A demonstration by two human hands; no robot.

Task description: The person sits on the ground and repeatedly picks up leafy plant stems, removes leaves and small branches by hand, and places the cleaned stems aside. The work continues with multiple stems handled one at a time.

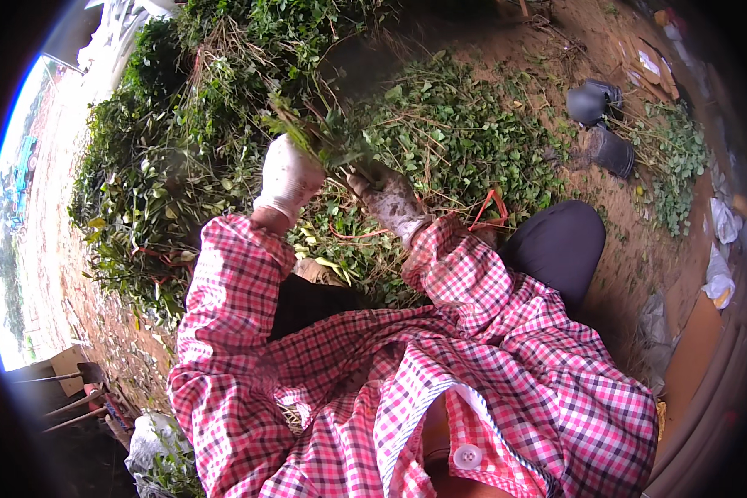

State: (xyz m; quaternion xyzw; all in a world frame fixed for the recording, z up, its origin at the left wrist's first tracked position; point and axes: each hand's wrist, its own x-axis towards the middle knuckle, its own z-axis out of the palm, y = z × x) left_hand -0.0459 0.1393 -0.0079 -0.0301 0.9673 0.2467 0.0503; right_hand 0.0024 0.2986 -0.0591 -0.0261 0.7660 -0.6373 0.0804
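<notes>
My left hand [291, 171], in a white knit glove, is closed around a small bunch of leafy stems [324, 140] in front of me. At the lower end of the same bunch, my right hand [389, 196] grips the stems in a mud-stained glove. Leafy cuttings [460, 137] lie spread over the ground beyond my hands. A red plastic tie [493, 208] lies near my right sleeve, and pale green pods or stalks [330, 264] sit below my hands, close to my foot.
A big heap of green plants [162, 155] rises at the left. Black plastic pots [611, 151] lie at the right beside more cut greenery [678, 162]. Cardboard [694, 348] and white plastic bags [725, 221] line the right edge. Long-handled tools [78, 398] lie at lower left.
</notes>
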